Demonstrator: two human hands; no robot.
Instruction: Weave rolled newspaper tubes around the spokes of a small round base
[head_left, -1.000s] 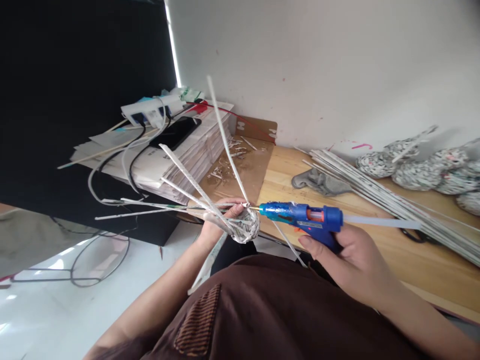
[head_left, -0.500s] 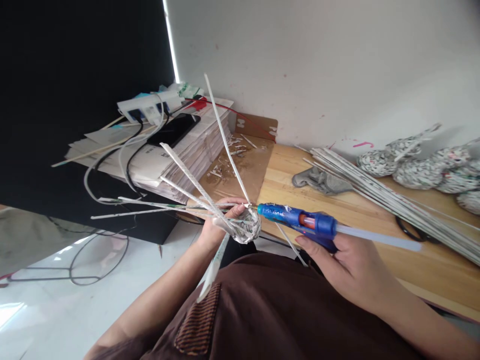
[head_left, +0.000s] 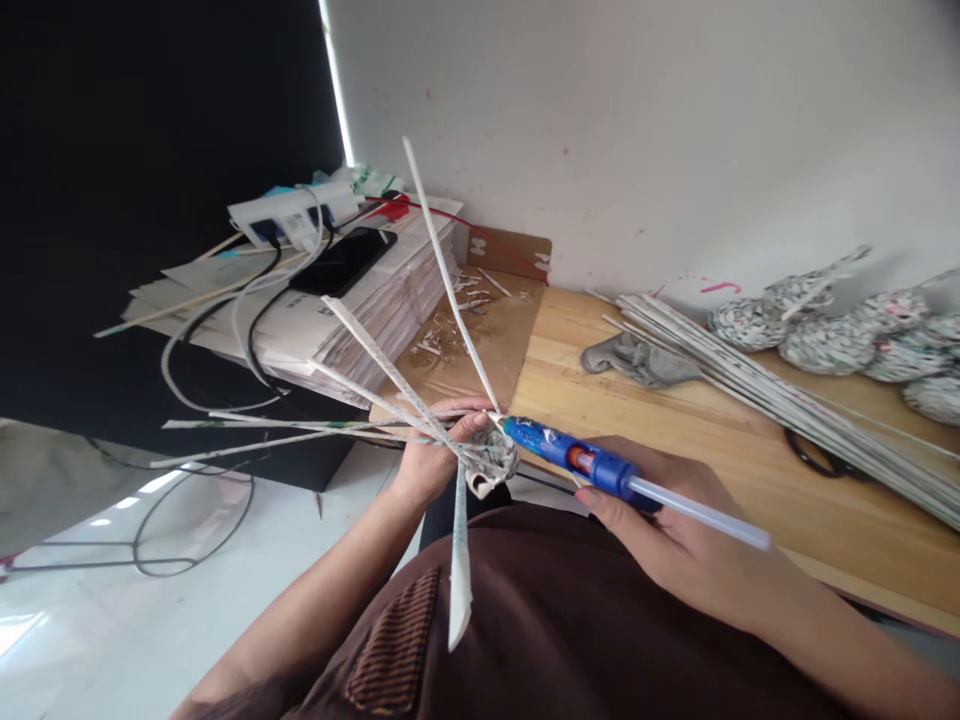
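Note:
A small woven piece of rolled newspaper is gripped by my left hand, its thumb pressed along the upper rim. Several long paper tubes stick out from it to the left, upward and down over my lap. My right hand is wrapped round the handle of a blue glue gun. The gun's tip is at the woven rim, close to my left thumb and the base of an upright paper tube. A clear glue stick juts from the gun's back end.
On the wooden table lie a grey glove, a bundle of paper tubes and black-handled scissors. Woven paper figures stand by the wall. At left, a paper stack carries a phone and a power strip.
The woven piece has turned slightly, and its lower tube swung rightward to hang nearly straight down. The glue gun has shifted left, its back end now tilted lower.

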